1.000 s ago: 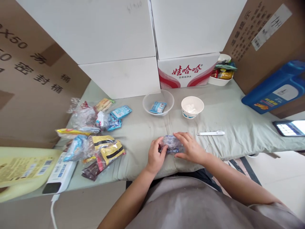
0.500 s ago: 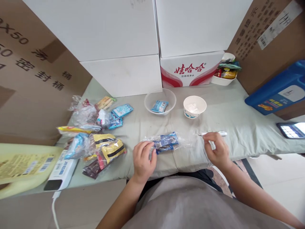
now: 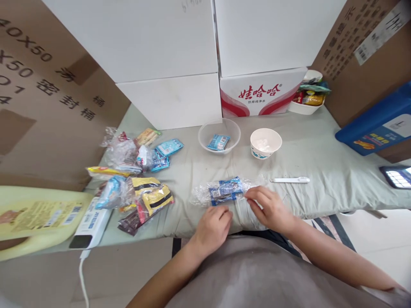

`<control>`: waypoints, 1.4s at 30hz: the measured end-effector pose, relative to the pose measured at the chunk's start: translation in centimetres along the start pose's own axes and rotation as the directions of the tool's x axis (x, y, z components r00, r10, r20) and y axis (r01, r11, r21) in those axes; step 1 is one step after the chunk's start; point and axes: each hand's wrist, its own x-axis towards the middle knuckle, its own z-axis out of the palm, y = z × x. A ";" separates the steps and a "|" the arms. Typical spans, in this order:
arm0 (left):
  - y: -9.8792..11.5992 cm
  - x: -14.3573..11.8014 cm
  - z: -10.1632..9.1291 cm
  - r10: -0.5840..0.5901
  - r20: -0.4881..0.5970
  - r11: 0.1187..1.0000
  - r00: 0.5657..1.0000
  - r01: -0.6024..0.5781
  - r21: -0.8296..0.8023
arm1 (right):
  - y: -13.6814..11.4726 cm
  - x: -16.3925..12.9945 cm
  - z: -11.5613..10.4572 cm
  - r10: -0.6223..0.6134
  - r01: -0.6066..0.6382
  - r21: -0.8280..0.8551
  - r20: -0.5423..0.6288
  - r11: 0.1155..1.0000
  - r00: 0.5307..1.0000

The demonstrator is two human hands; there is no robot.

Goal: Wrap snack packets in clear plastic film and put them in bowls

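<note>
A crinkled clear packet [image 3: 224, 191] with a blue label lies flat on the soft grey-green cloth [image 3: 321, 158], near the front edge. Farther back, a clear round bowl [image 3: 219, 136] holds one small blue sachet [image 3: 218, 142]; a white paper cup [image 3: 266, 143] stands to its right. The left hand [image 3: 212, 227] rests loosely curled just in front of the packet, holding nothing. The right hand [image 3: 269, 208] is half open, its fingertips touching the packet's right end.

left hand [image 3: 213, 226] off the blue packet [image 3: 224, 191], right hand [image 3: 269, 208] back from the white tool [image 3: 290, 180]
</note>
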 end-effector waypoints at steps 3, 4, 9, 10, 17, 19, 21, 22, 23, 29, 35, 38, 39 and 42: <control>-1.5 1.0 0.3 -0.208 -0.157 0.967 0.965 0.228 0.115 | 0.0 0.7 1.5 0.059 -0.046 -0.081 0.166 0.996 0.984; -2.3 1.3 0.4 -0.283 -0.186 0.934 0.941 0.315 0.170 | 0.4 1.0 2.0 0.114 -0.086 -0.158 0.176 0.984 0.978; -4.7 0.7 0.8 -0.321 -0.251 0.895 0.913 0.379 0.234 | 3.0 1.2 3.1 0.254 -0.191 -0.375 0.125 0.907 0.959; -4.6 0.3 0.8 -0.281 -0.298 0.911 0.912 0.352 0.217 | 3.3 1.0 3.0 0.250 -0.189 -0.373 0.123 0.908 0.960; -2.6 -2.2 -1.1 0.027 -0.357 0.981 0.934 0.045 0.190 | 1.6 -0.7 -0.1 0.039 0.004 -0.300 0.138 0.954 0.990; -2.2 -3.0 -1.9 0.058 -0.295 0.989 0.954 -0.016 0.145 | 0.8 -1.3 -1.1 -0.048 0.092 -0.255 0.175 0.962 0.983; -1.8 -3.8 -2.7 0.071 -0.198 0.997 0.978 -0.065 0.039 | 0.2 -1.9 -1.8 -0.114 0.157 -0.153 0.260 0.976 0.959; -1.6 -4.1 -3.1 0.074 -0.114 0.996 0.991 -0.079 -0.046 | 0.0 -2.1 -2.0 -0.137 0.172 -0.083 0.328 0.982 0.935; -1.4 -4.3 -3.5 0.077 -0.005 0.987 0.997 -0.077 -0.142 | -0.1 -2.4 -2.2 -0.151 0.171 -0.013 0.408 0.985 0.900; -0.5 -2.2 -2.7 -0.013 0.231 0.955 0.973 0.080 -0.285 | 0.1 -2.0 -1.0 0.112 -0.030 -0.150 0.576 0.988 0.810; -1.3 2.0 0.6 -0.112 0.062 0.988 0.992 0.118 -0.098 | 1.4 0.2 1.6 0.317 -0.195 -0.401 0.266 0.895 0.910; -1.9 3.3 1.7 -0.172 0.102 0.978 0.980 0.182 -0.099 | 2.5 0.4 2.7 0.207 -0.133 -0.351 0.182 0.927 0.961; -2.1 3.6 2.0 -0.202 0.109 0.971 0.973 0.213 -0.108 | 2.8 0.4 3.1 0.168 -0.104 -0.337 0.169 0.936 0.971; -2.8 4.2 2.2 -0.297 0.132 0.938 0.946 0.315 -0.142 | 3.6 -0.1 4.3 0.128 -0.066 -0.338 0.164 0.939 0.978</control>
